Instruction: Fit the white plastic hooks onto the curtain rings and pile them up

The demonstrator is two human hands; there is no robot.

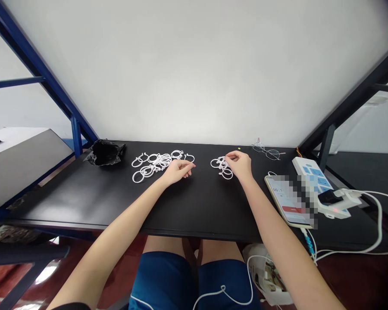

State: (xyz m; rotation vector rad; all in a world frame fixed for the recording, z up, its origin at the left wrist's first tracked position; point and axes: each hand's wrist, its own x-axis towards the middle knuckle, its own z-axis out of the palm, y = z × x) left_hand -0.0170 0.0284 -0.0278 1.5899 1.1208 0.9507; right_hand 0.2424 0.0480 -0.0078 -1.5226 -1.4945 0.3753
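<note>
My left hand (180,171) rests low over the table at the right edge of a larger pile of white plastic curtain rings (145,170). Its thumb and fingers are pressed together, with nothing visible in them. One open curtain ring (189,158) lies just behind its fingertips. At a smaller group of the same rings (226,174), my right hand (241,164) pinches thumb and forefinger on a ring at the group's upper right. The fingers partly hide that ring. Small eyelets show on several rings.
A crumpled black plastic bag (105,153) stands open at the back left of the black table (194,206). Eyeglasses (267,150) lie at the back right. Nearer are a phone (286,200), a power strip (313,174) and white cables (380,215). A wall rises behind.
</note>
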